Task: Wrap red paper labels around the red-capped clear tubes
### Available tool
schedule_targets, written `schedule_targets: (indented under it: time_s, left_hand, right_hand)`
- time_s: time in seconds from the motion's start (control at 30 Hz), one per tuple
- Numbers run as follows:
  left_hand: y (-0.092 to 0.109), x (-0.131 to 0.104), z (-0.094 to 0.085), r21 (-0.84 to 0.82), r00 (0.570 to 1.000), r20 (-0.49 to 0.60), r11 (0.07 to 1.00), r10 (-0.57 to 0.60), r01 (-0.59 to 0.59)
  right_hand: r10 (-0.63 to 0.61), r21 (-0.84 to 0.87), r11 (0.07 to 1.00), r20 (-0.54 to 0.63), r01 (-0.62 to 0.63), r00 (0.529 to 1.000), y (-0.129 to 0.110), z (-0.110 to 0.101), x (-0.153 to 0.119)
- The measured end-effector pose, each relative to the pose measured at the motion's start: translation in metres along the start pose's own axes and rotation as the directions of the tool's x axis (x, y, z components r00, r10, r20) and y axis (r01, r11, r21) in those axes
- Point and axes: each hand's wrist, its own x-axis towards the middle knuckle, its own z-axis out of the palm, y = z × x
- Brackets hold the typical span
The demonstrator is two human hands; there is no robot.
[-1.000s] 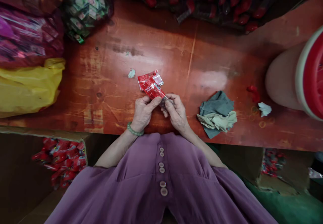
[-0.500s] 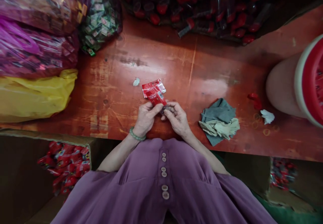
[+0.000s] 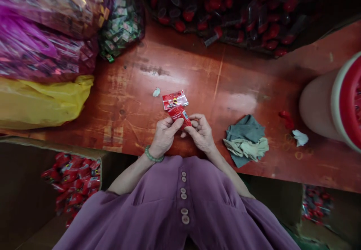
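Note:
Close to the table's front edge, both hands grip a small red plastic packet (image 3: 177, 113) with white print and a barcode. My left hand (image 3: 163, 136), with a green bead bracelet at the wrist, pinches it from the left, thumb on top. My right hand (image 3: 202, 134) has thumb and fingers closed on the packet's lower right corner. Whatever is inside the packet cannot be made out. Just beyond it, flat red and silver packets (image 3: 174, 99) lie on the table, partly overlapped in view by the held one.
Bulging bags of small packets (image 3: 121, 28) and a yellow bag (image 3: 45, 101) fill the left. Clear tubes with red caps (image 3: 214, 35) lie at the back. On the right are cloth gloves (image 3: 246, 141) and a lidded bucket (image 3: 318, 101). Below stands a carton of red packets (image 3: 76, 178).
The held packet has turned flatter, so more of its printed face and barcode shows. The dark bit between the fingertips is out of sight. The whole view has shifted slightly.

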Motion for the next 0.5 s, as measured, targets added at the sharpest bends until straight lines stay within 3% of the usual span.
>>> schedule_targets:
  time_s: [0.2, 0.3, 0.4, 0.47, 0.5]
  left_hand:
    - [-0.006, -0.006, -0.009, 0.089, 0.999, -0.027, 0.996, 0.023, -0.021]
    - [0.004, -0.013, -0.019, 0.210, 0.997, -0.018, 0.975, 0.073, -0.067]
    - [0.028, -0.045, -0.043, 0.422, 0.982, -0.087, 0.899, 0.168, -0.117]
    - [0.050, -0.081, -0.068, 0.623, 0.926, -0.192, 0.769, 0.327, -0.142]
    - [0.061, -0.102, -0.081, 0.723, 0.873, -0.235, 0.677, 0.429, -0.138]
  right_hand:
    - [0.045, -0.037, 0.998, 0.026, -0.044, 0.999, 0.002, 0.002, 0.005]
    - [0.029, -0.120, 0.993, 0.070, -0.021, 0.997, 0.001, 0.010, 0.005]
    - [-0.037, -0.341, 0.936, 0.166, 0.092, 0.985, -0.009, 0.010, -0.002]
    - [-0.101, -0.517, 0.837, 0.173, 0.177, 0.980, -0.022, -0.001, -0.012]
    - [-0.142, -0.600, 0.776, 0.139, 0.197, 0.980, -0.029, -0.011, -0.019]
